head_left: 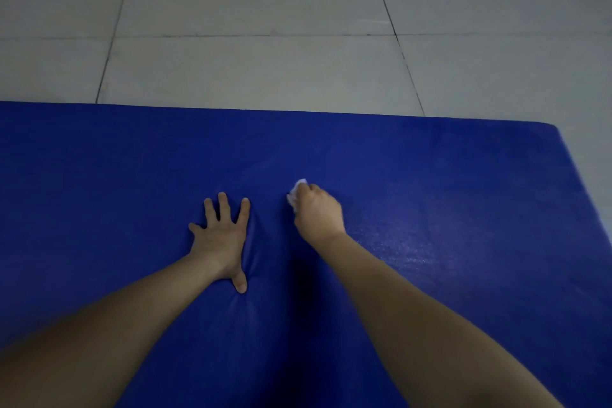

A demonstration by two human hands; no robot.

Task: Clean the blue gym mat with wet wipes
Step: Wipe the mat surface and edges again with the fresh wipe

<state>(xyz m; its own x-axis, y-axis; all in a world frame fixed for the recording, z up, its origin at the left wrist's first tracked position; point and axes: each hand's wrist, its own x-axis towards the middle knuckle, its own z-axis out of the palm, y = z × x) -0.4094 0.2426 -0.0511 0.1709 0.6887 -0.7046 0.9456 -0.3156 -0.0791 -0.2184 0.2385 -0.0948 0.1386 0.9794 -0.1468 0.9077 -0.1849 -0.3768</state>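
The mat [430,209] lies flat on the tiled floor [265,26], its far edge and right corner in view. The left hand [222,238] presses on it with fingers spread, creasing the surface. Just beside it, the right hand [318,212] grips a crumpled white wipe [295,194] against the mat.

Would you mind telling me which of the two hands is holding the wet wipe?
The right hand grips the white wet wipe against the blue mat; the left hand lies flat with fingers spread, holding nothing.
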